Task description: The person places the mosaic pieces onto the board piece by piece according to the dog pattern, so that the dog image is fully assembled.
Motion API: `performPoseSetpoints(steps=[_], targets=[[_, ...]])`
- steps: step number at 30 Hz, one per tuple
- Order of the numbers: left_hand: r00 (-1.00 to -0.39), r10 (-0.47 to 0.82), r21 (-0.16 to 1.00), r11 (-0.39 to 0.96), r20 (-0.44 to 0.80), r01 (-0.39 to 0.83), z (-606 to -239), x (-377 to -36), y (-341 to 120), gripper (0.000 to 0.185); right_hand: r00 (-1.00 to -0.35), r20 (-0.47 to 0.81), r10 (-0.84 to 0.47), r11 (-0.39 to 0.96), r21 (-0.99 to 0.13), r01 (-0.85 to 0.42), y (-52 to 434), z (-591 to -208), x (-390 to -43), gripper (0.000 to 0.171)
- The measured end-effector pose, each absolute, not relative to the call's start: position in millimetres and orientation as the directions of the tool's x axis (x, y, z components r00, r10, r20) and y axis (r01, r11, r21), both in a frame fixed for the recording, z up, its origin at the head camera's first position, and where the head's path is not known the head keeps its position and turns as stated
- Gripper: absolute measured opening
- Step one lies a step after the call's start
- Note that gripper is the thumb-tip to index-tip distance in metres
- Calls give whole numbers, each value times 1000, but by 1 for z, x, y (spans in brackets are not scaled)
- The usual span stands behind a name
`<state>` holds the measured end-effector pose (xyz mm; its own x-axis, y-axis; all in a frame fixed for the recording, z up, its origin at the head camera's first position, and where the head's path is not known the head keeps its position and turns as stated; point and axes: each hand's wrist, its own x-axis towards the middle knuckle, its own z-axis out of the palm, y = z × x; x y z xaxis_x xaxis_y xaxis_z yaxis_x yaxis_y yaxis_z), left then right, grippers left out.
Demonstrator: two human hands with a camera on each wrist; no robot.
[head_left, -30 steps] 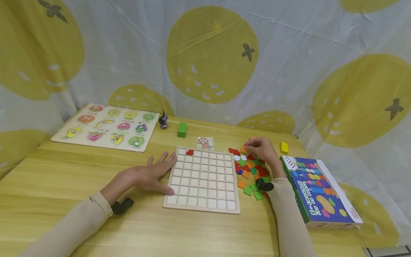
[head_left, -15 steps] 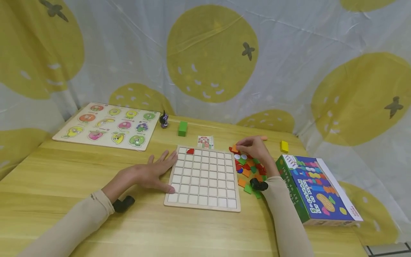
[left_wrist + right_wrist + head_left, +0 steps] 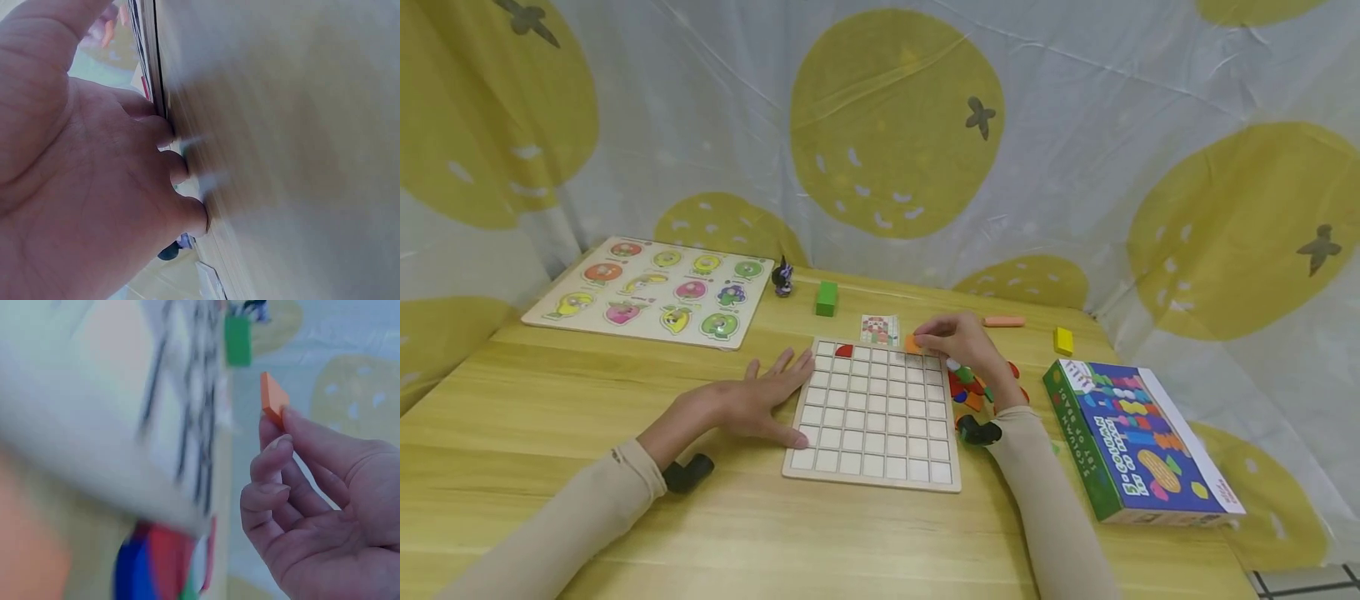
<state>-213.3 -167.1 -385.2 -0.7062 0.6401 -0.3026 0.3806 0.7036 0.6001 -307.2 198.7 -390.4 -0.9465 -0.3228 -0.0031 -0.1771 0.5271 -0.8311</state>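
Note:
A square wooden grid board (image 3: pixel 872 425) lies on the table, with one red quarter-circle piece (image 3: pixel 844 351) in its top row. My left hand (image 3: pixel 752 408) rests spread along the board's left edge; its thumb touches the lower left corner area. Between thumb and forefinger my right hand (image 3: pixel 958 340) pinches an orange square tile (image 3: pixel 274 400), held above the board's top right part. Behind the board lies a small printed pattern card (image 3: pixel 880 330). Loose coloured pieces (image 3: pixel 973 400) are heaped beside the board's right edge, partly hidden by the right hand and wrist.
A fruit puzzle board (image 3: pixel 655 292) lies at the back left. Near it stand a small dark figurine (image 3: pixel 782 278) and a green block (image 3: pixel 826 298). An orange stick-like block (image 3: pixel 1003 322), a yellow block (image 3: pixel 1063 341) and a bead-set box (image 3: pixel 1146 442) are on the right.
My right hand has lifted the orange tile from the heap and carried it left over the board's top edge. The left hand stays at the board's edge.

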Motion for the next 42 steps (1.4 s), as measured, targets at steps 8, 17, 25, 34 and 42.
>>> performPoseSetpoints(steps=[8,17,25,34,42], targets=[[-697,652,598,697,-299,396,-385,-215,-167,123,-923,-15,-383,451,-876,-173,164,-391,-312,13],[-698,648,593,702,-303,394,-386,-216,-165,123,-922,-22,-387,468,-866,-176,137,-399,-316,10],[-698,648,591,704,-305,395,-385,-216,-165,123,-928,-17,-373,503,-844,-187,127,-398,-316,7],[-703,642,589,708,-306,390,-385,-216,-166,124,-920,12,-391,539,-808,-239,124,-401,-316,7],[-705,638,590,711,-311,383,-385,-215,-167,123,-910,16,-414,550,-792,-264,123,-406,-319,9]])
